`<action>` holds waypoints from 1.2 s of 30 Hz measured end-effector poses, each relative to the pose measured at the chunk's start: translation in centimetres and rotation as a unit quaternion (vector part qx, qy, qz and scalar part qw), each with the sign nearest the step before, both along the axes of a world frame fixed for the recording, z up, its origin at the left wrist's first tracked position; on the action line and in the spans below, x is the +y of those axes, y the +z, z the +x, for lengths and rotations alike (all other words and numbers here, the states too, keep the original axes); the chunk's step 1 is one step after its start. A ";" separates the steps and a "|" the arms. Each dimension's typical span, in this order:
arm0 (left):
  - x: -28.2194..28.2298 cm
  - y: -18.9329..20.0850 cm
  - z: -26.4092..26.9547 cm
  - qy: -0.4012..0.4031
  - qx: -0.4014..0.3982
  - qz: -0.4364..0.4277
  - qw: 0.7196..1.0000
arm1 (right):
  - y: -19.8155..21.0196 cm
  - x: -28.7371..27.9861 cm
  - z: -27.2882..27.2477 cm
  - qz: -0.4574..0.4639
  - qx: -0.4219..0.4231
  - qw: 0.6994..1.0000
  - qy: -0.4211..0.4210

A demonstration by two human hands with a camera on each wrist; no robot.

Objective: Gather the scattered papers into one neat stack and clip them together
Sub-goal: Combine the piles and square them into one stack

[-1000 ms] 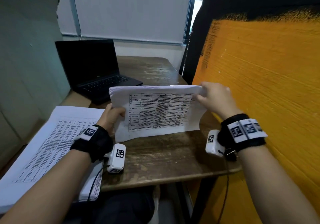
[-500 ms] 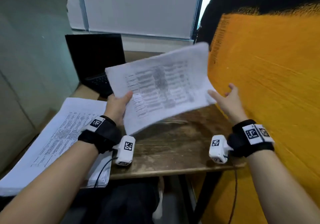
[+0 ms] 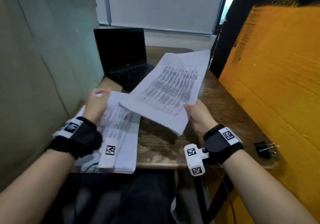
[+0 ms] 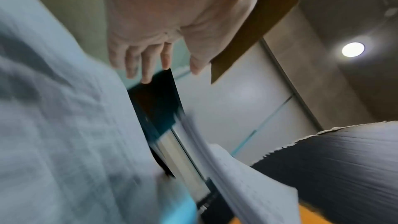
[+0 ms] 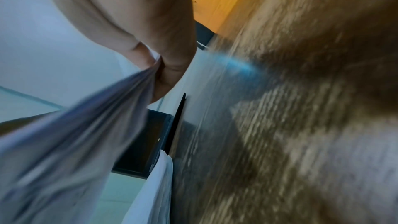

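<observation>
My right hand (image 3: 195, 114) pinches the near right corner of a bundle of printed papers (image 3: 169, 88) and holds it tilted above the wooden desk (image 3: 225, 102). In the right wrist view its fingers (image 5: 165, 74) curl round the sheets (image 5: 75, 134). A second stack of printed papers (image 3: 121, 128) lies at the desk's left edge and overhangs the front. My left hand (image 3: 96, 102) is over that stack's far left part with fingers (image 4: 148, 64) straight and holding nothing. A black binder clip (image 3: 263, 150) lies on the desk's right edge, beyond my right wrist.
An open black laptop (image 3: 124, 59) stands at the back left of the desk, just behind both paper piles. An orange wall (image 3: 277, 67) runs along the right side and a pale panel (image 3: 34, 67) along the left. My lap is below the front edge.
The bundle went from both hands, to the left hand alone, to the right hand, turning as it moved. My left hand let go and moved left to the lying stack.
</observation>
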State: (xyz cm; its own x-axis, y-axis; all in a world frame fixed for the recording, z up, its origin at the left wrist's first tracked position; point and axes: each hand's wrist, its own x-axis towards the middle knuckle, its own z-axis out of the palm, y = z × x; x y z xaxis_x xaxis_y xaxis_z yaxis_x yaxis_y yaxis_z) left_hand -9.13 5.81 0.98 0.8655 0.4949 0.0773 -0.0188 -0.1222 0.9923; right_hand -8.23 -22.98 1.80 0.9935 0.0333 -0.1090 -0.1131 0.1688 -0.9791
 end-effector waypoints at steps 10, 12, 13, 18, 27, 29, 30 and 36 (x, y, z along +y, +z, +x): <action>7.2 -3.2 -3.6 0.000 0.291 0.214 0.932 | -1.8 1.0 -0.6 0.018 0.114 0.993 -0.011; 6.8 -2.5 -3.6 -0.013 0.303 0.211 0.929 | -1.8 0.5 -0.7 0.018 0.122 0.992 -0.018; 6.2 -2.0 -3.7 -0.018 0.308 0.205 0.929 | -1.7 0.1 -0.7 0.027 0.125 0.992 -0.018; 1.6 -2.5 -3.8 -0.058 0.238 0.005 0.969 | -0.9 -0.8 -0.6 0.065 0.117 0.991 0.004; -4.6 -3.6 -2.1 -0.193 0.151 -0.090 0.965 | -0.9 -1.3 0.6 -0.087 0.144 0.982 0.090; -4.8 -3.6 -1.7 -0.167 0.154 -0.082 0.970 | -1.9 -1.6 1.1 -0.159 0.149 0.974 0.070; -4.9 -3.7 -1.4 -0.157 0.153 -0.078 0.973 | -2.4 -1.7 1.5 -0.185 0.146 0.970 0.065; -4.9 -3.4 -1.0 -0.176 0.186 -0.071 0.964 | -4.0 -0.8 0.9 -0.282 0.091 0.951 0.092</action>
State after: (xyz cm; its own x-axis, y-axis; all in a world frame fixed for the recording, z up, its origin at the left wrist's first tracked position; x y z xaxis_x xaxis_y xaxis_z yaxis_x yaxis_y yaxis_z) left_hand -10.12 0.96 -2.43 0.9365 0.1491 -0.3173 0.3258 -0.0353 0.9448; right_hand -7.37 -23.79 -2.19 0.9392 0.0899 -0.3313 -0.2669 -0.4157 -0.8695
